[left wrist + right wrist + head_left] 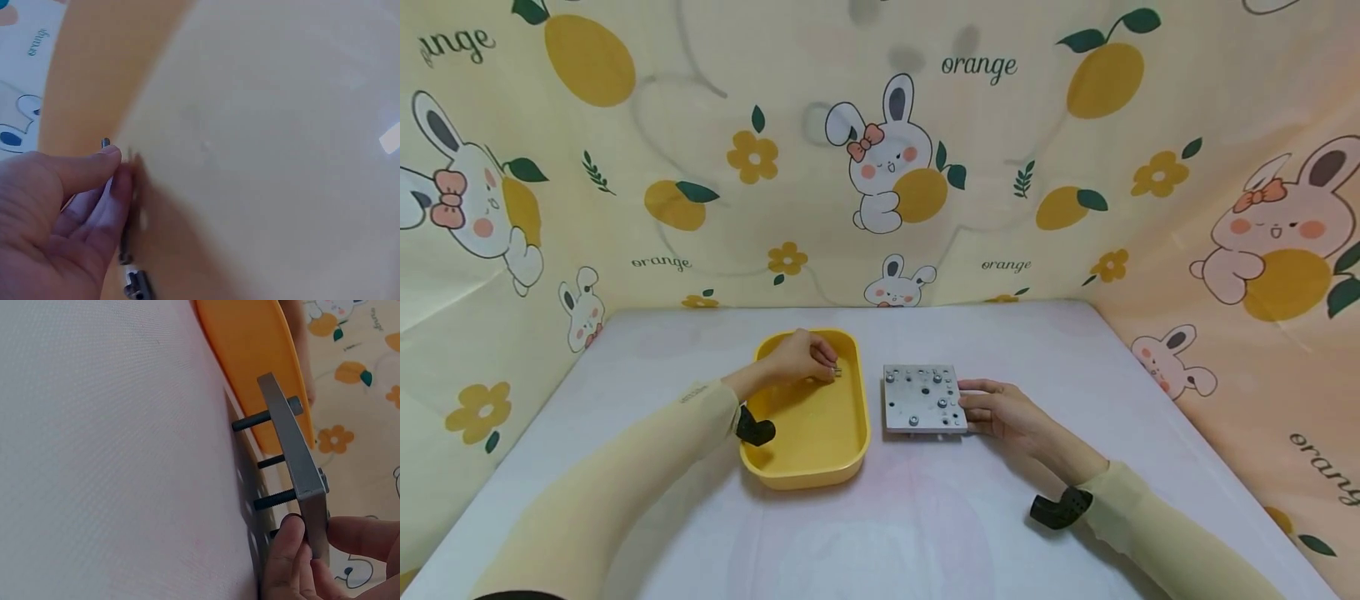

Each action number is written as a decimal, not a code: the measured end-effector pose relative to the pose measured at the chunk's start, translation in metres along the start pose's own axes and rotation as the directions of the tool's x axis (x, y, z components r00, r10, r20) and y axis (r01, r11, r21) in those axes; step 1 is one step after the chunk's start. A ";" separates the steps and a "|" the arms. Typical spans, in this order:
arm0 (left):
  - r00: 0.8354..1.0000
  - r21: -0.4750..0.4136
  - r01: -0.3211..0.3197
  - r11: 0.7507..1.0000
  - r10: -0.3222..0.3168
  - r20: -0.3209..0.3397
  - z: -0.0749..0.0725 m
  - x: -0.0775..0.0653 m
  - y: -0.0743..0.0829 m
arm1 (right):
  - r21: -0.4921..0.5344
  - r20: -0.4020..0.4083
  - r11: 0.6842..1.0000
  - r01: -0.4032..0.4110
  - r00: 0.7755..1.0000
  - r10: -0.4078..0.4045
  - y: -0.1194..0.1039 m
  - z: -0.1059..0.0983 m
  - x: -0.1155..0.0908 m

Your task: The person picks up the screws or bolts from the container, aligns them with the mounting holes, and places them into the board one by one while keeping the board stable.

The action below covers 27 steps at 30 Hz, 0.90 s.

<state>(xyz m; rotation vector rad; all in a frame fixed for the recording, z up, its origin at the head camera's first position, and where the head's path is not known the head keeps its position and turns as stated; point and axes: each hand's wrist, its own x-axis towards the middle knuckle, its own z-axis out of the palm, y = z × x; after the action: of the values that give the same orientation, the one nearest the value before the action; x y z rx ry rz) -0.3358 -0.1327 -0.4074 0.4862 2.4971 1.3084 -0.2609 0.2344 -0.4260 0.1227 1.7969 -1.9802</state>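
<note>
My left hand (803,357) reaches into the yellow tray (805,480), thumb and fingers pinching a screw (105,143). Only the screw's threaded tip shows above the thumb in the left wrist view; the fingers hide most of it. Below those fingers, small dark metal hardware (137,286) lies in the tray, partly blurred. With thumb and fingers, my right hand (1011,414) grips the right edge of a square metal plate (904,407). Several socket-head bolts (295,405) sit in the plate, their threaded shanks (275,500) sticking out underneath toward the table.
The tray stands left of the plate on a white-covered table (880,533), with a narrow gap between them. Behind and at the sides hangs a printed curtain (1000,125) with rabbits and oranges. Dark wrist cameras (1060,508) are worn on both arms.
</note>
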 end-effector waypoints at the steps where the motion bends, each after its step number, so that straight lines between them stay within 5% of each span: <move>1: 1.000 -0.001 -0.013 1.000 0.013 -0.004 -0.002 -0.001 0.000 | 0.000 0.002 1.000 0.001 1.000 -0.001 0.000 0.000 0.000; 8: 0.991 -0.078 -0.134 0.988 0.133 -0.023 -0.014 -0.010 0.008 | 0.003 0.003 1.000 0.002 1.000 -0.002 0.000 0.000 -0.001; 13: 0.981 -0.117 -0.190 0.975 0.183 -0.063 -0.016 -0.019 0.029 | -0.005 0.002 1.000 0.002 1.000 -0.002 0.000 0.000 -0.001; 19: 0.957 -0.108 -0.285 0.952 0.278 -0.082 0.000 -0.018 0.059 | 0.006 -0.008 1.000 -0.003 1.000 0.003 0.000 0.000 -0.001; 27: 0.957 -0.179 -0.288 0.941 0.289 -0.019 0.030 0.003 0.075 | 0.004 -0.014 1.000 -0.001 1.000 0.001 0.000 0.000 -0.002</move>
<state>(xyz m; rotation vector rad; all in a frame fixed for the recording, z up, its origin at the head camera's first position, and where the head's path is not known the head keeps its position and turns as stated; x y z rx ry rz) -0.3143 -0.0693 -0.3617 0.8372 2.3355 1.6173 -0.2594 0.2346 -0.4251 0.1396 1.8018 -1.9867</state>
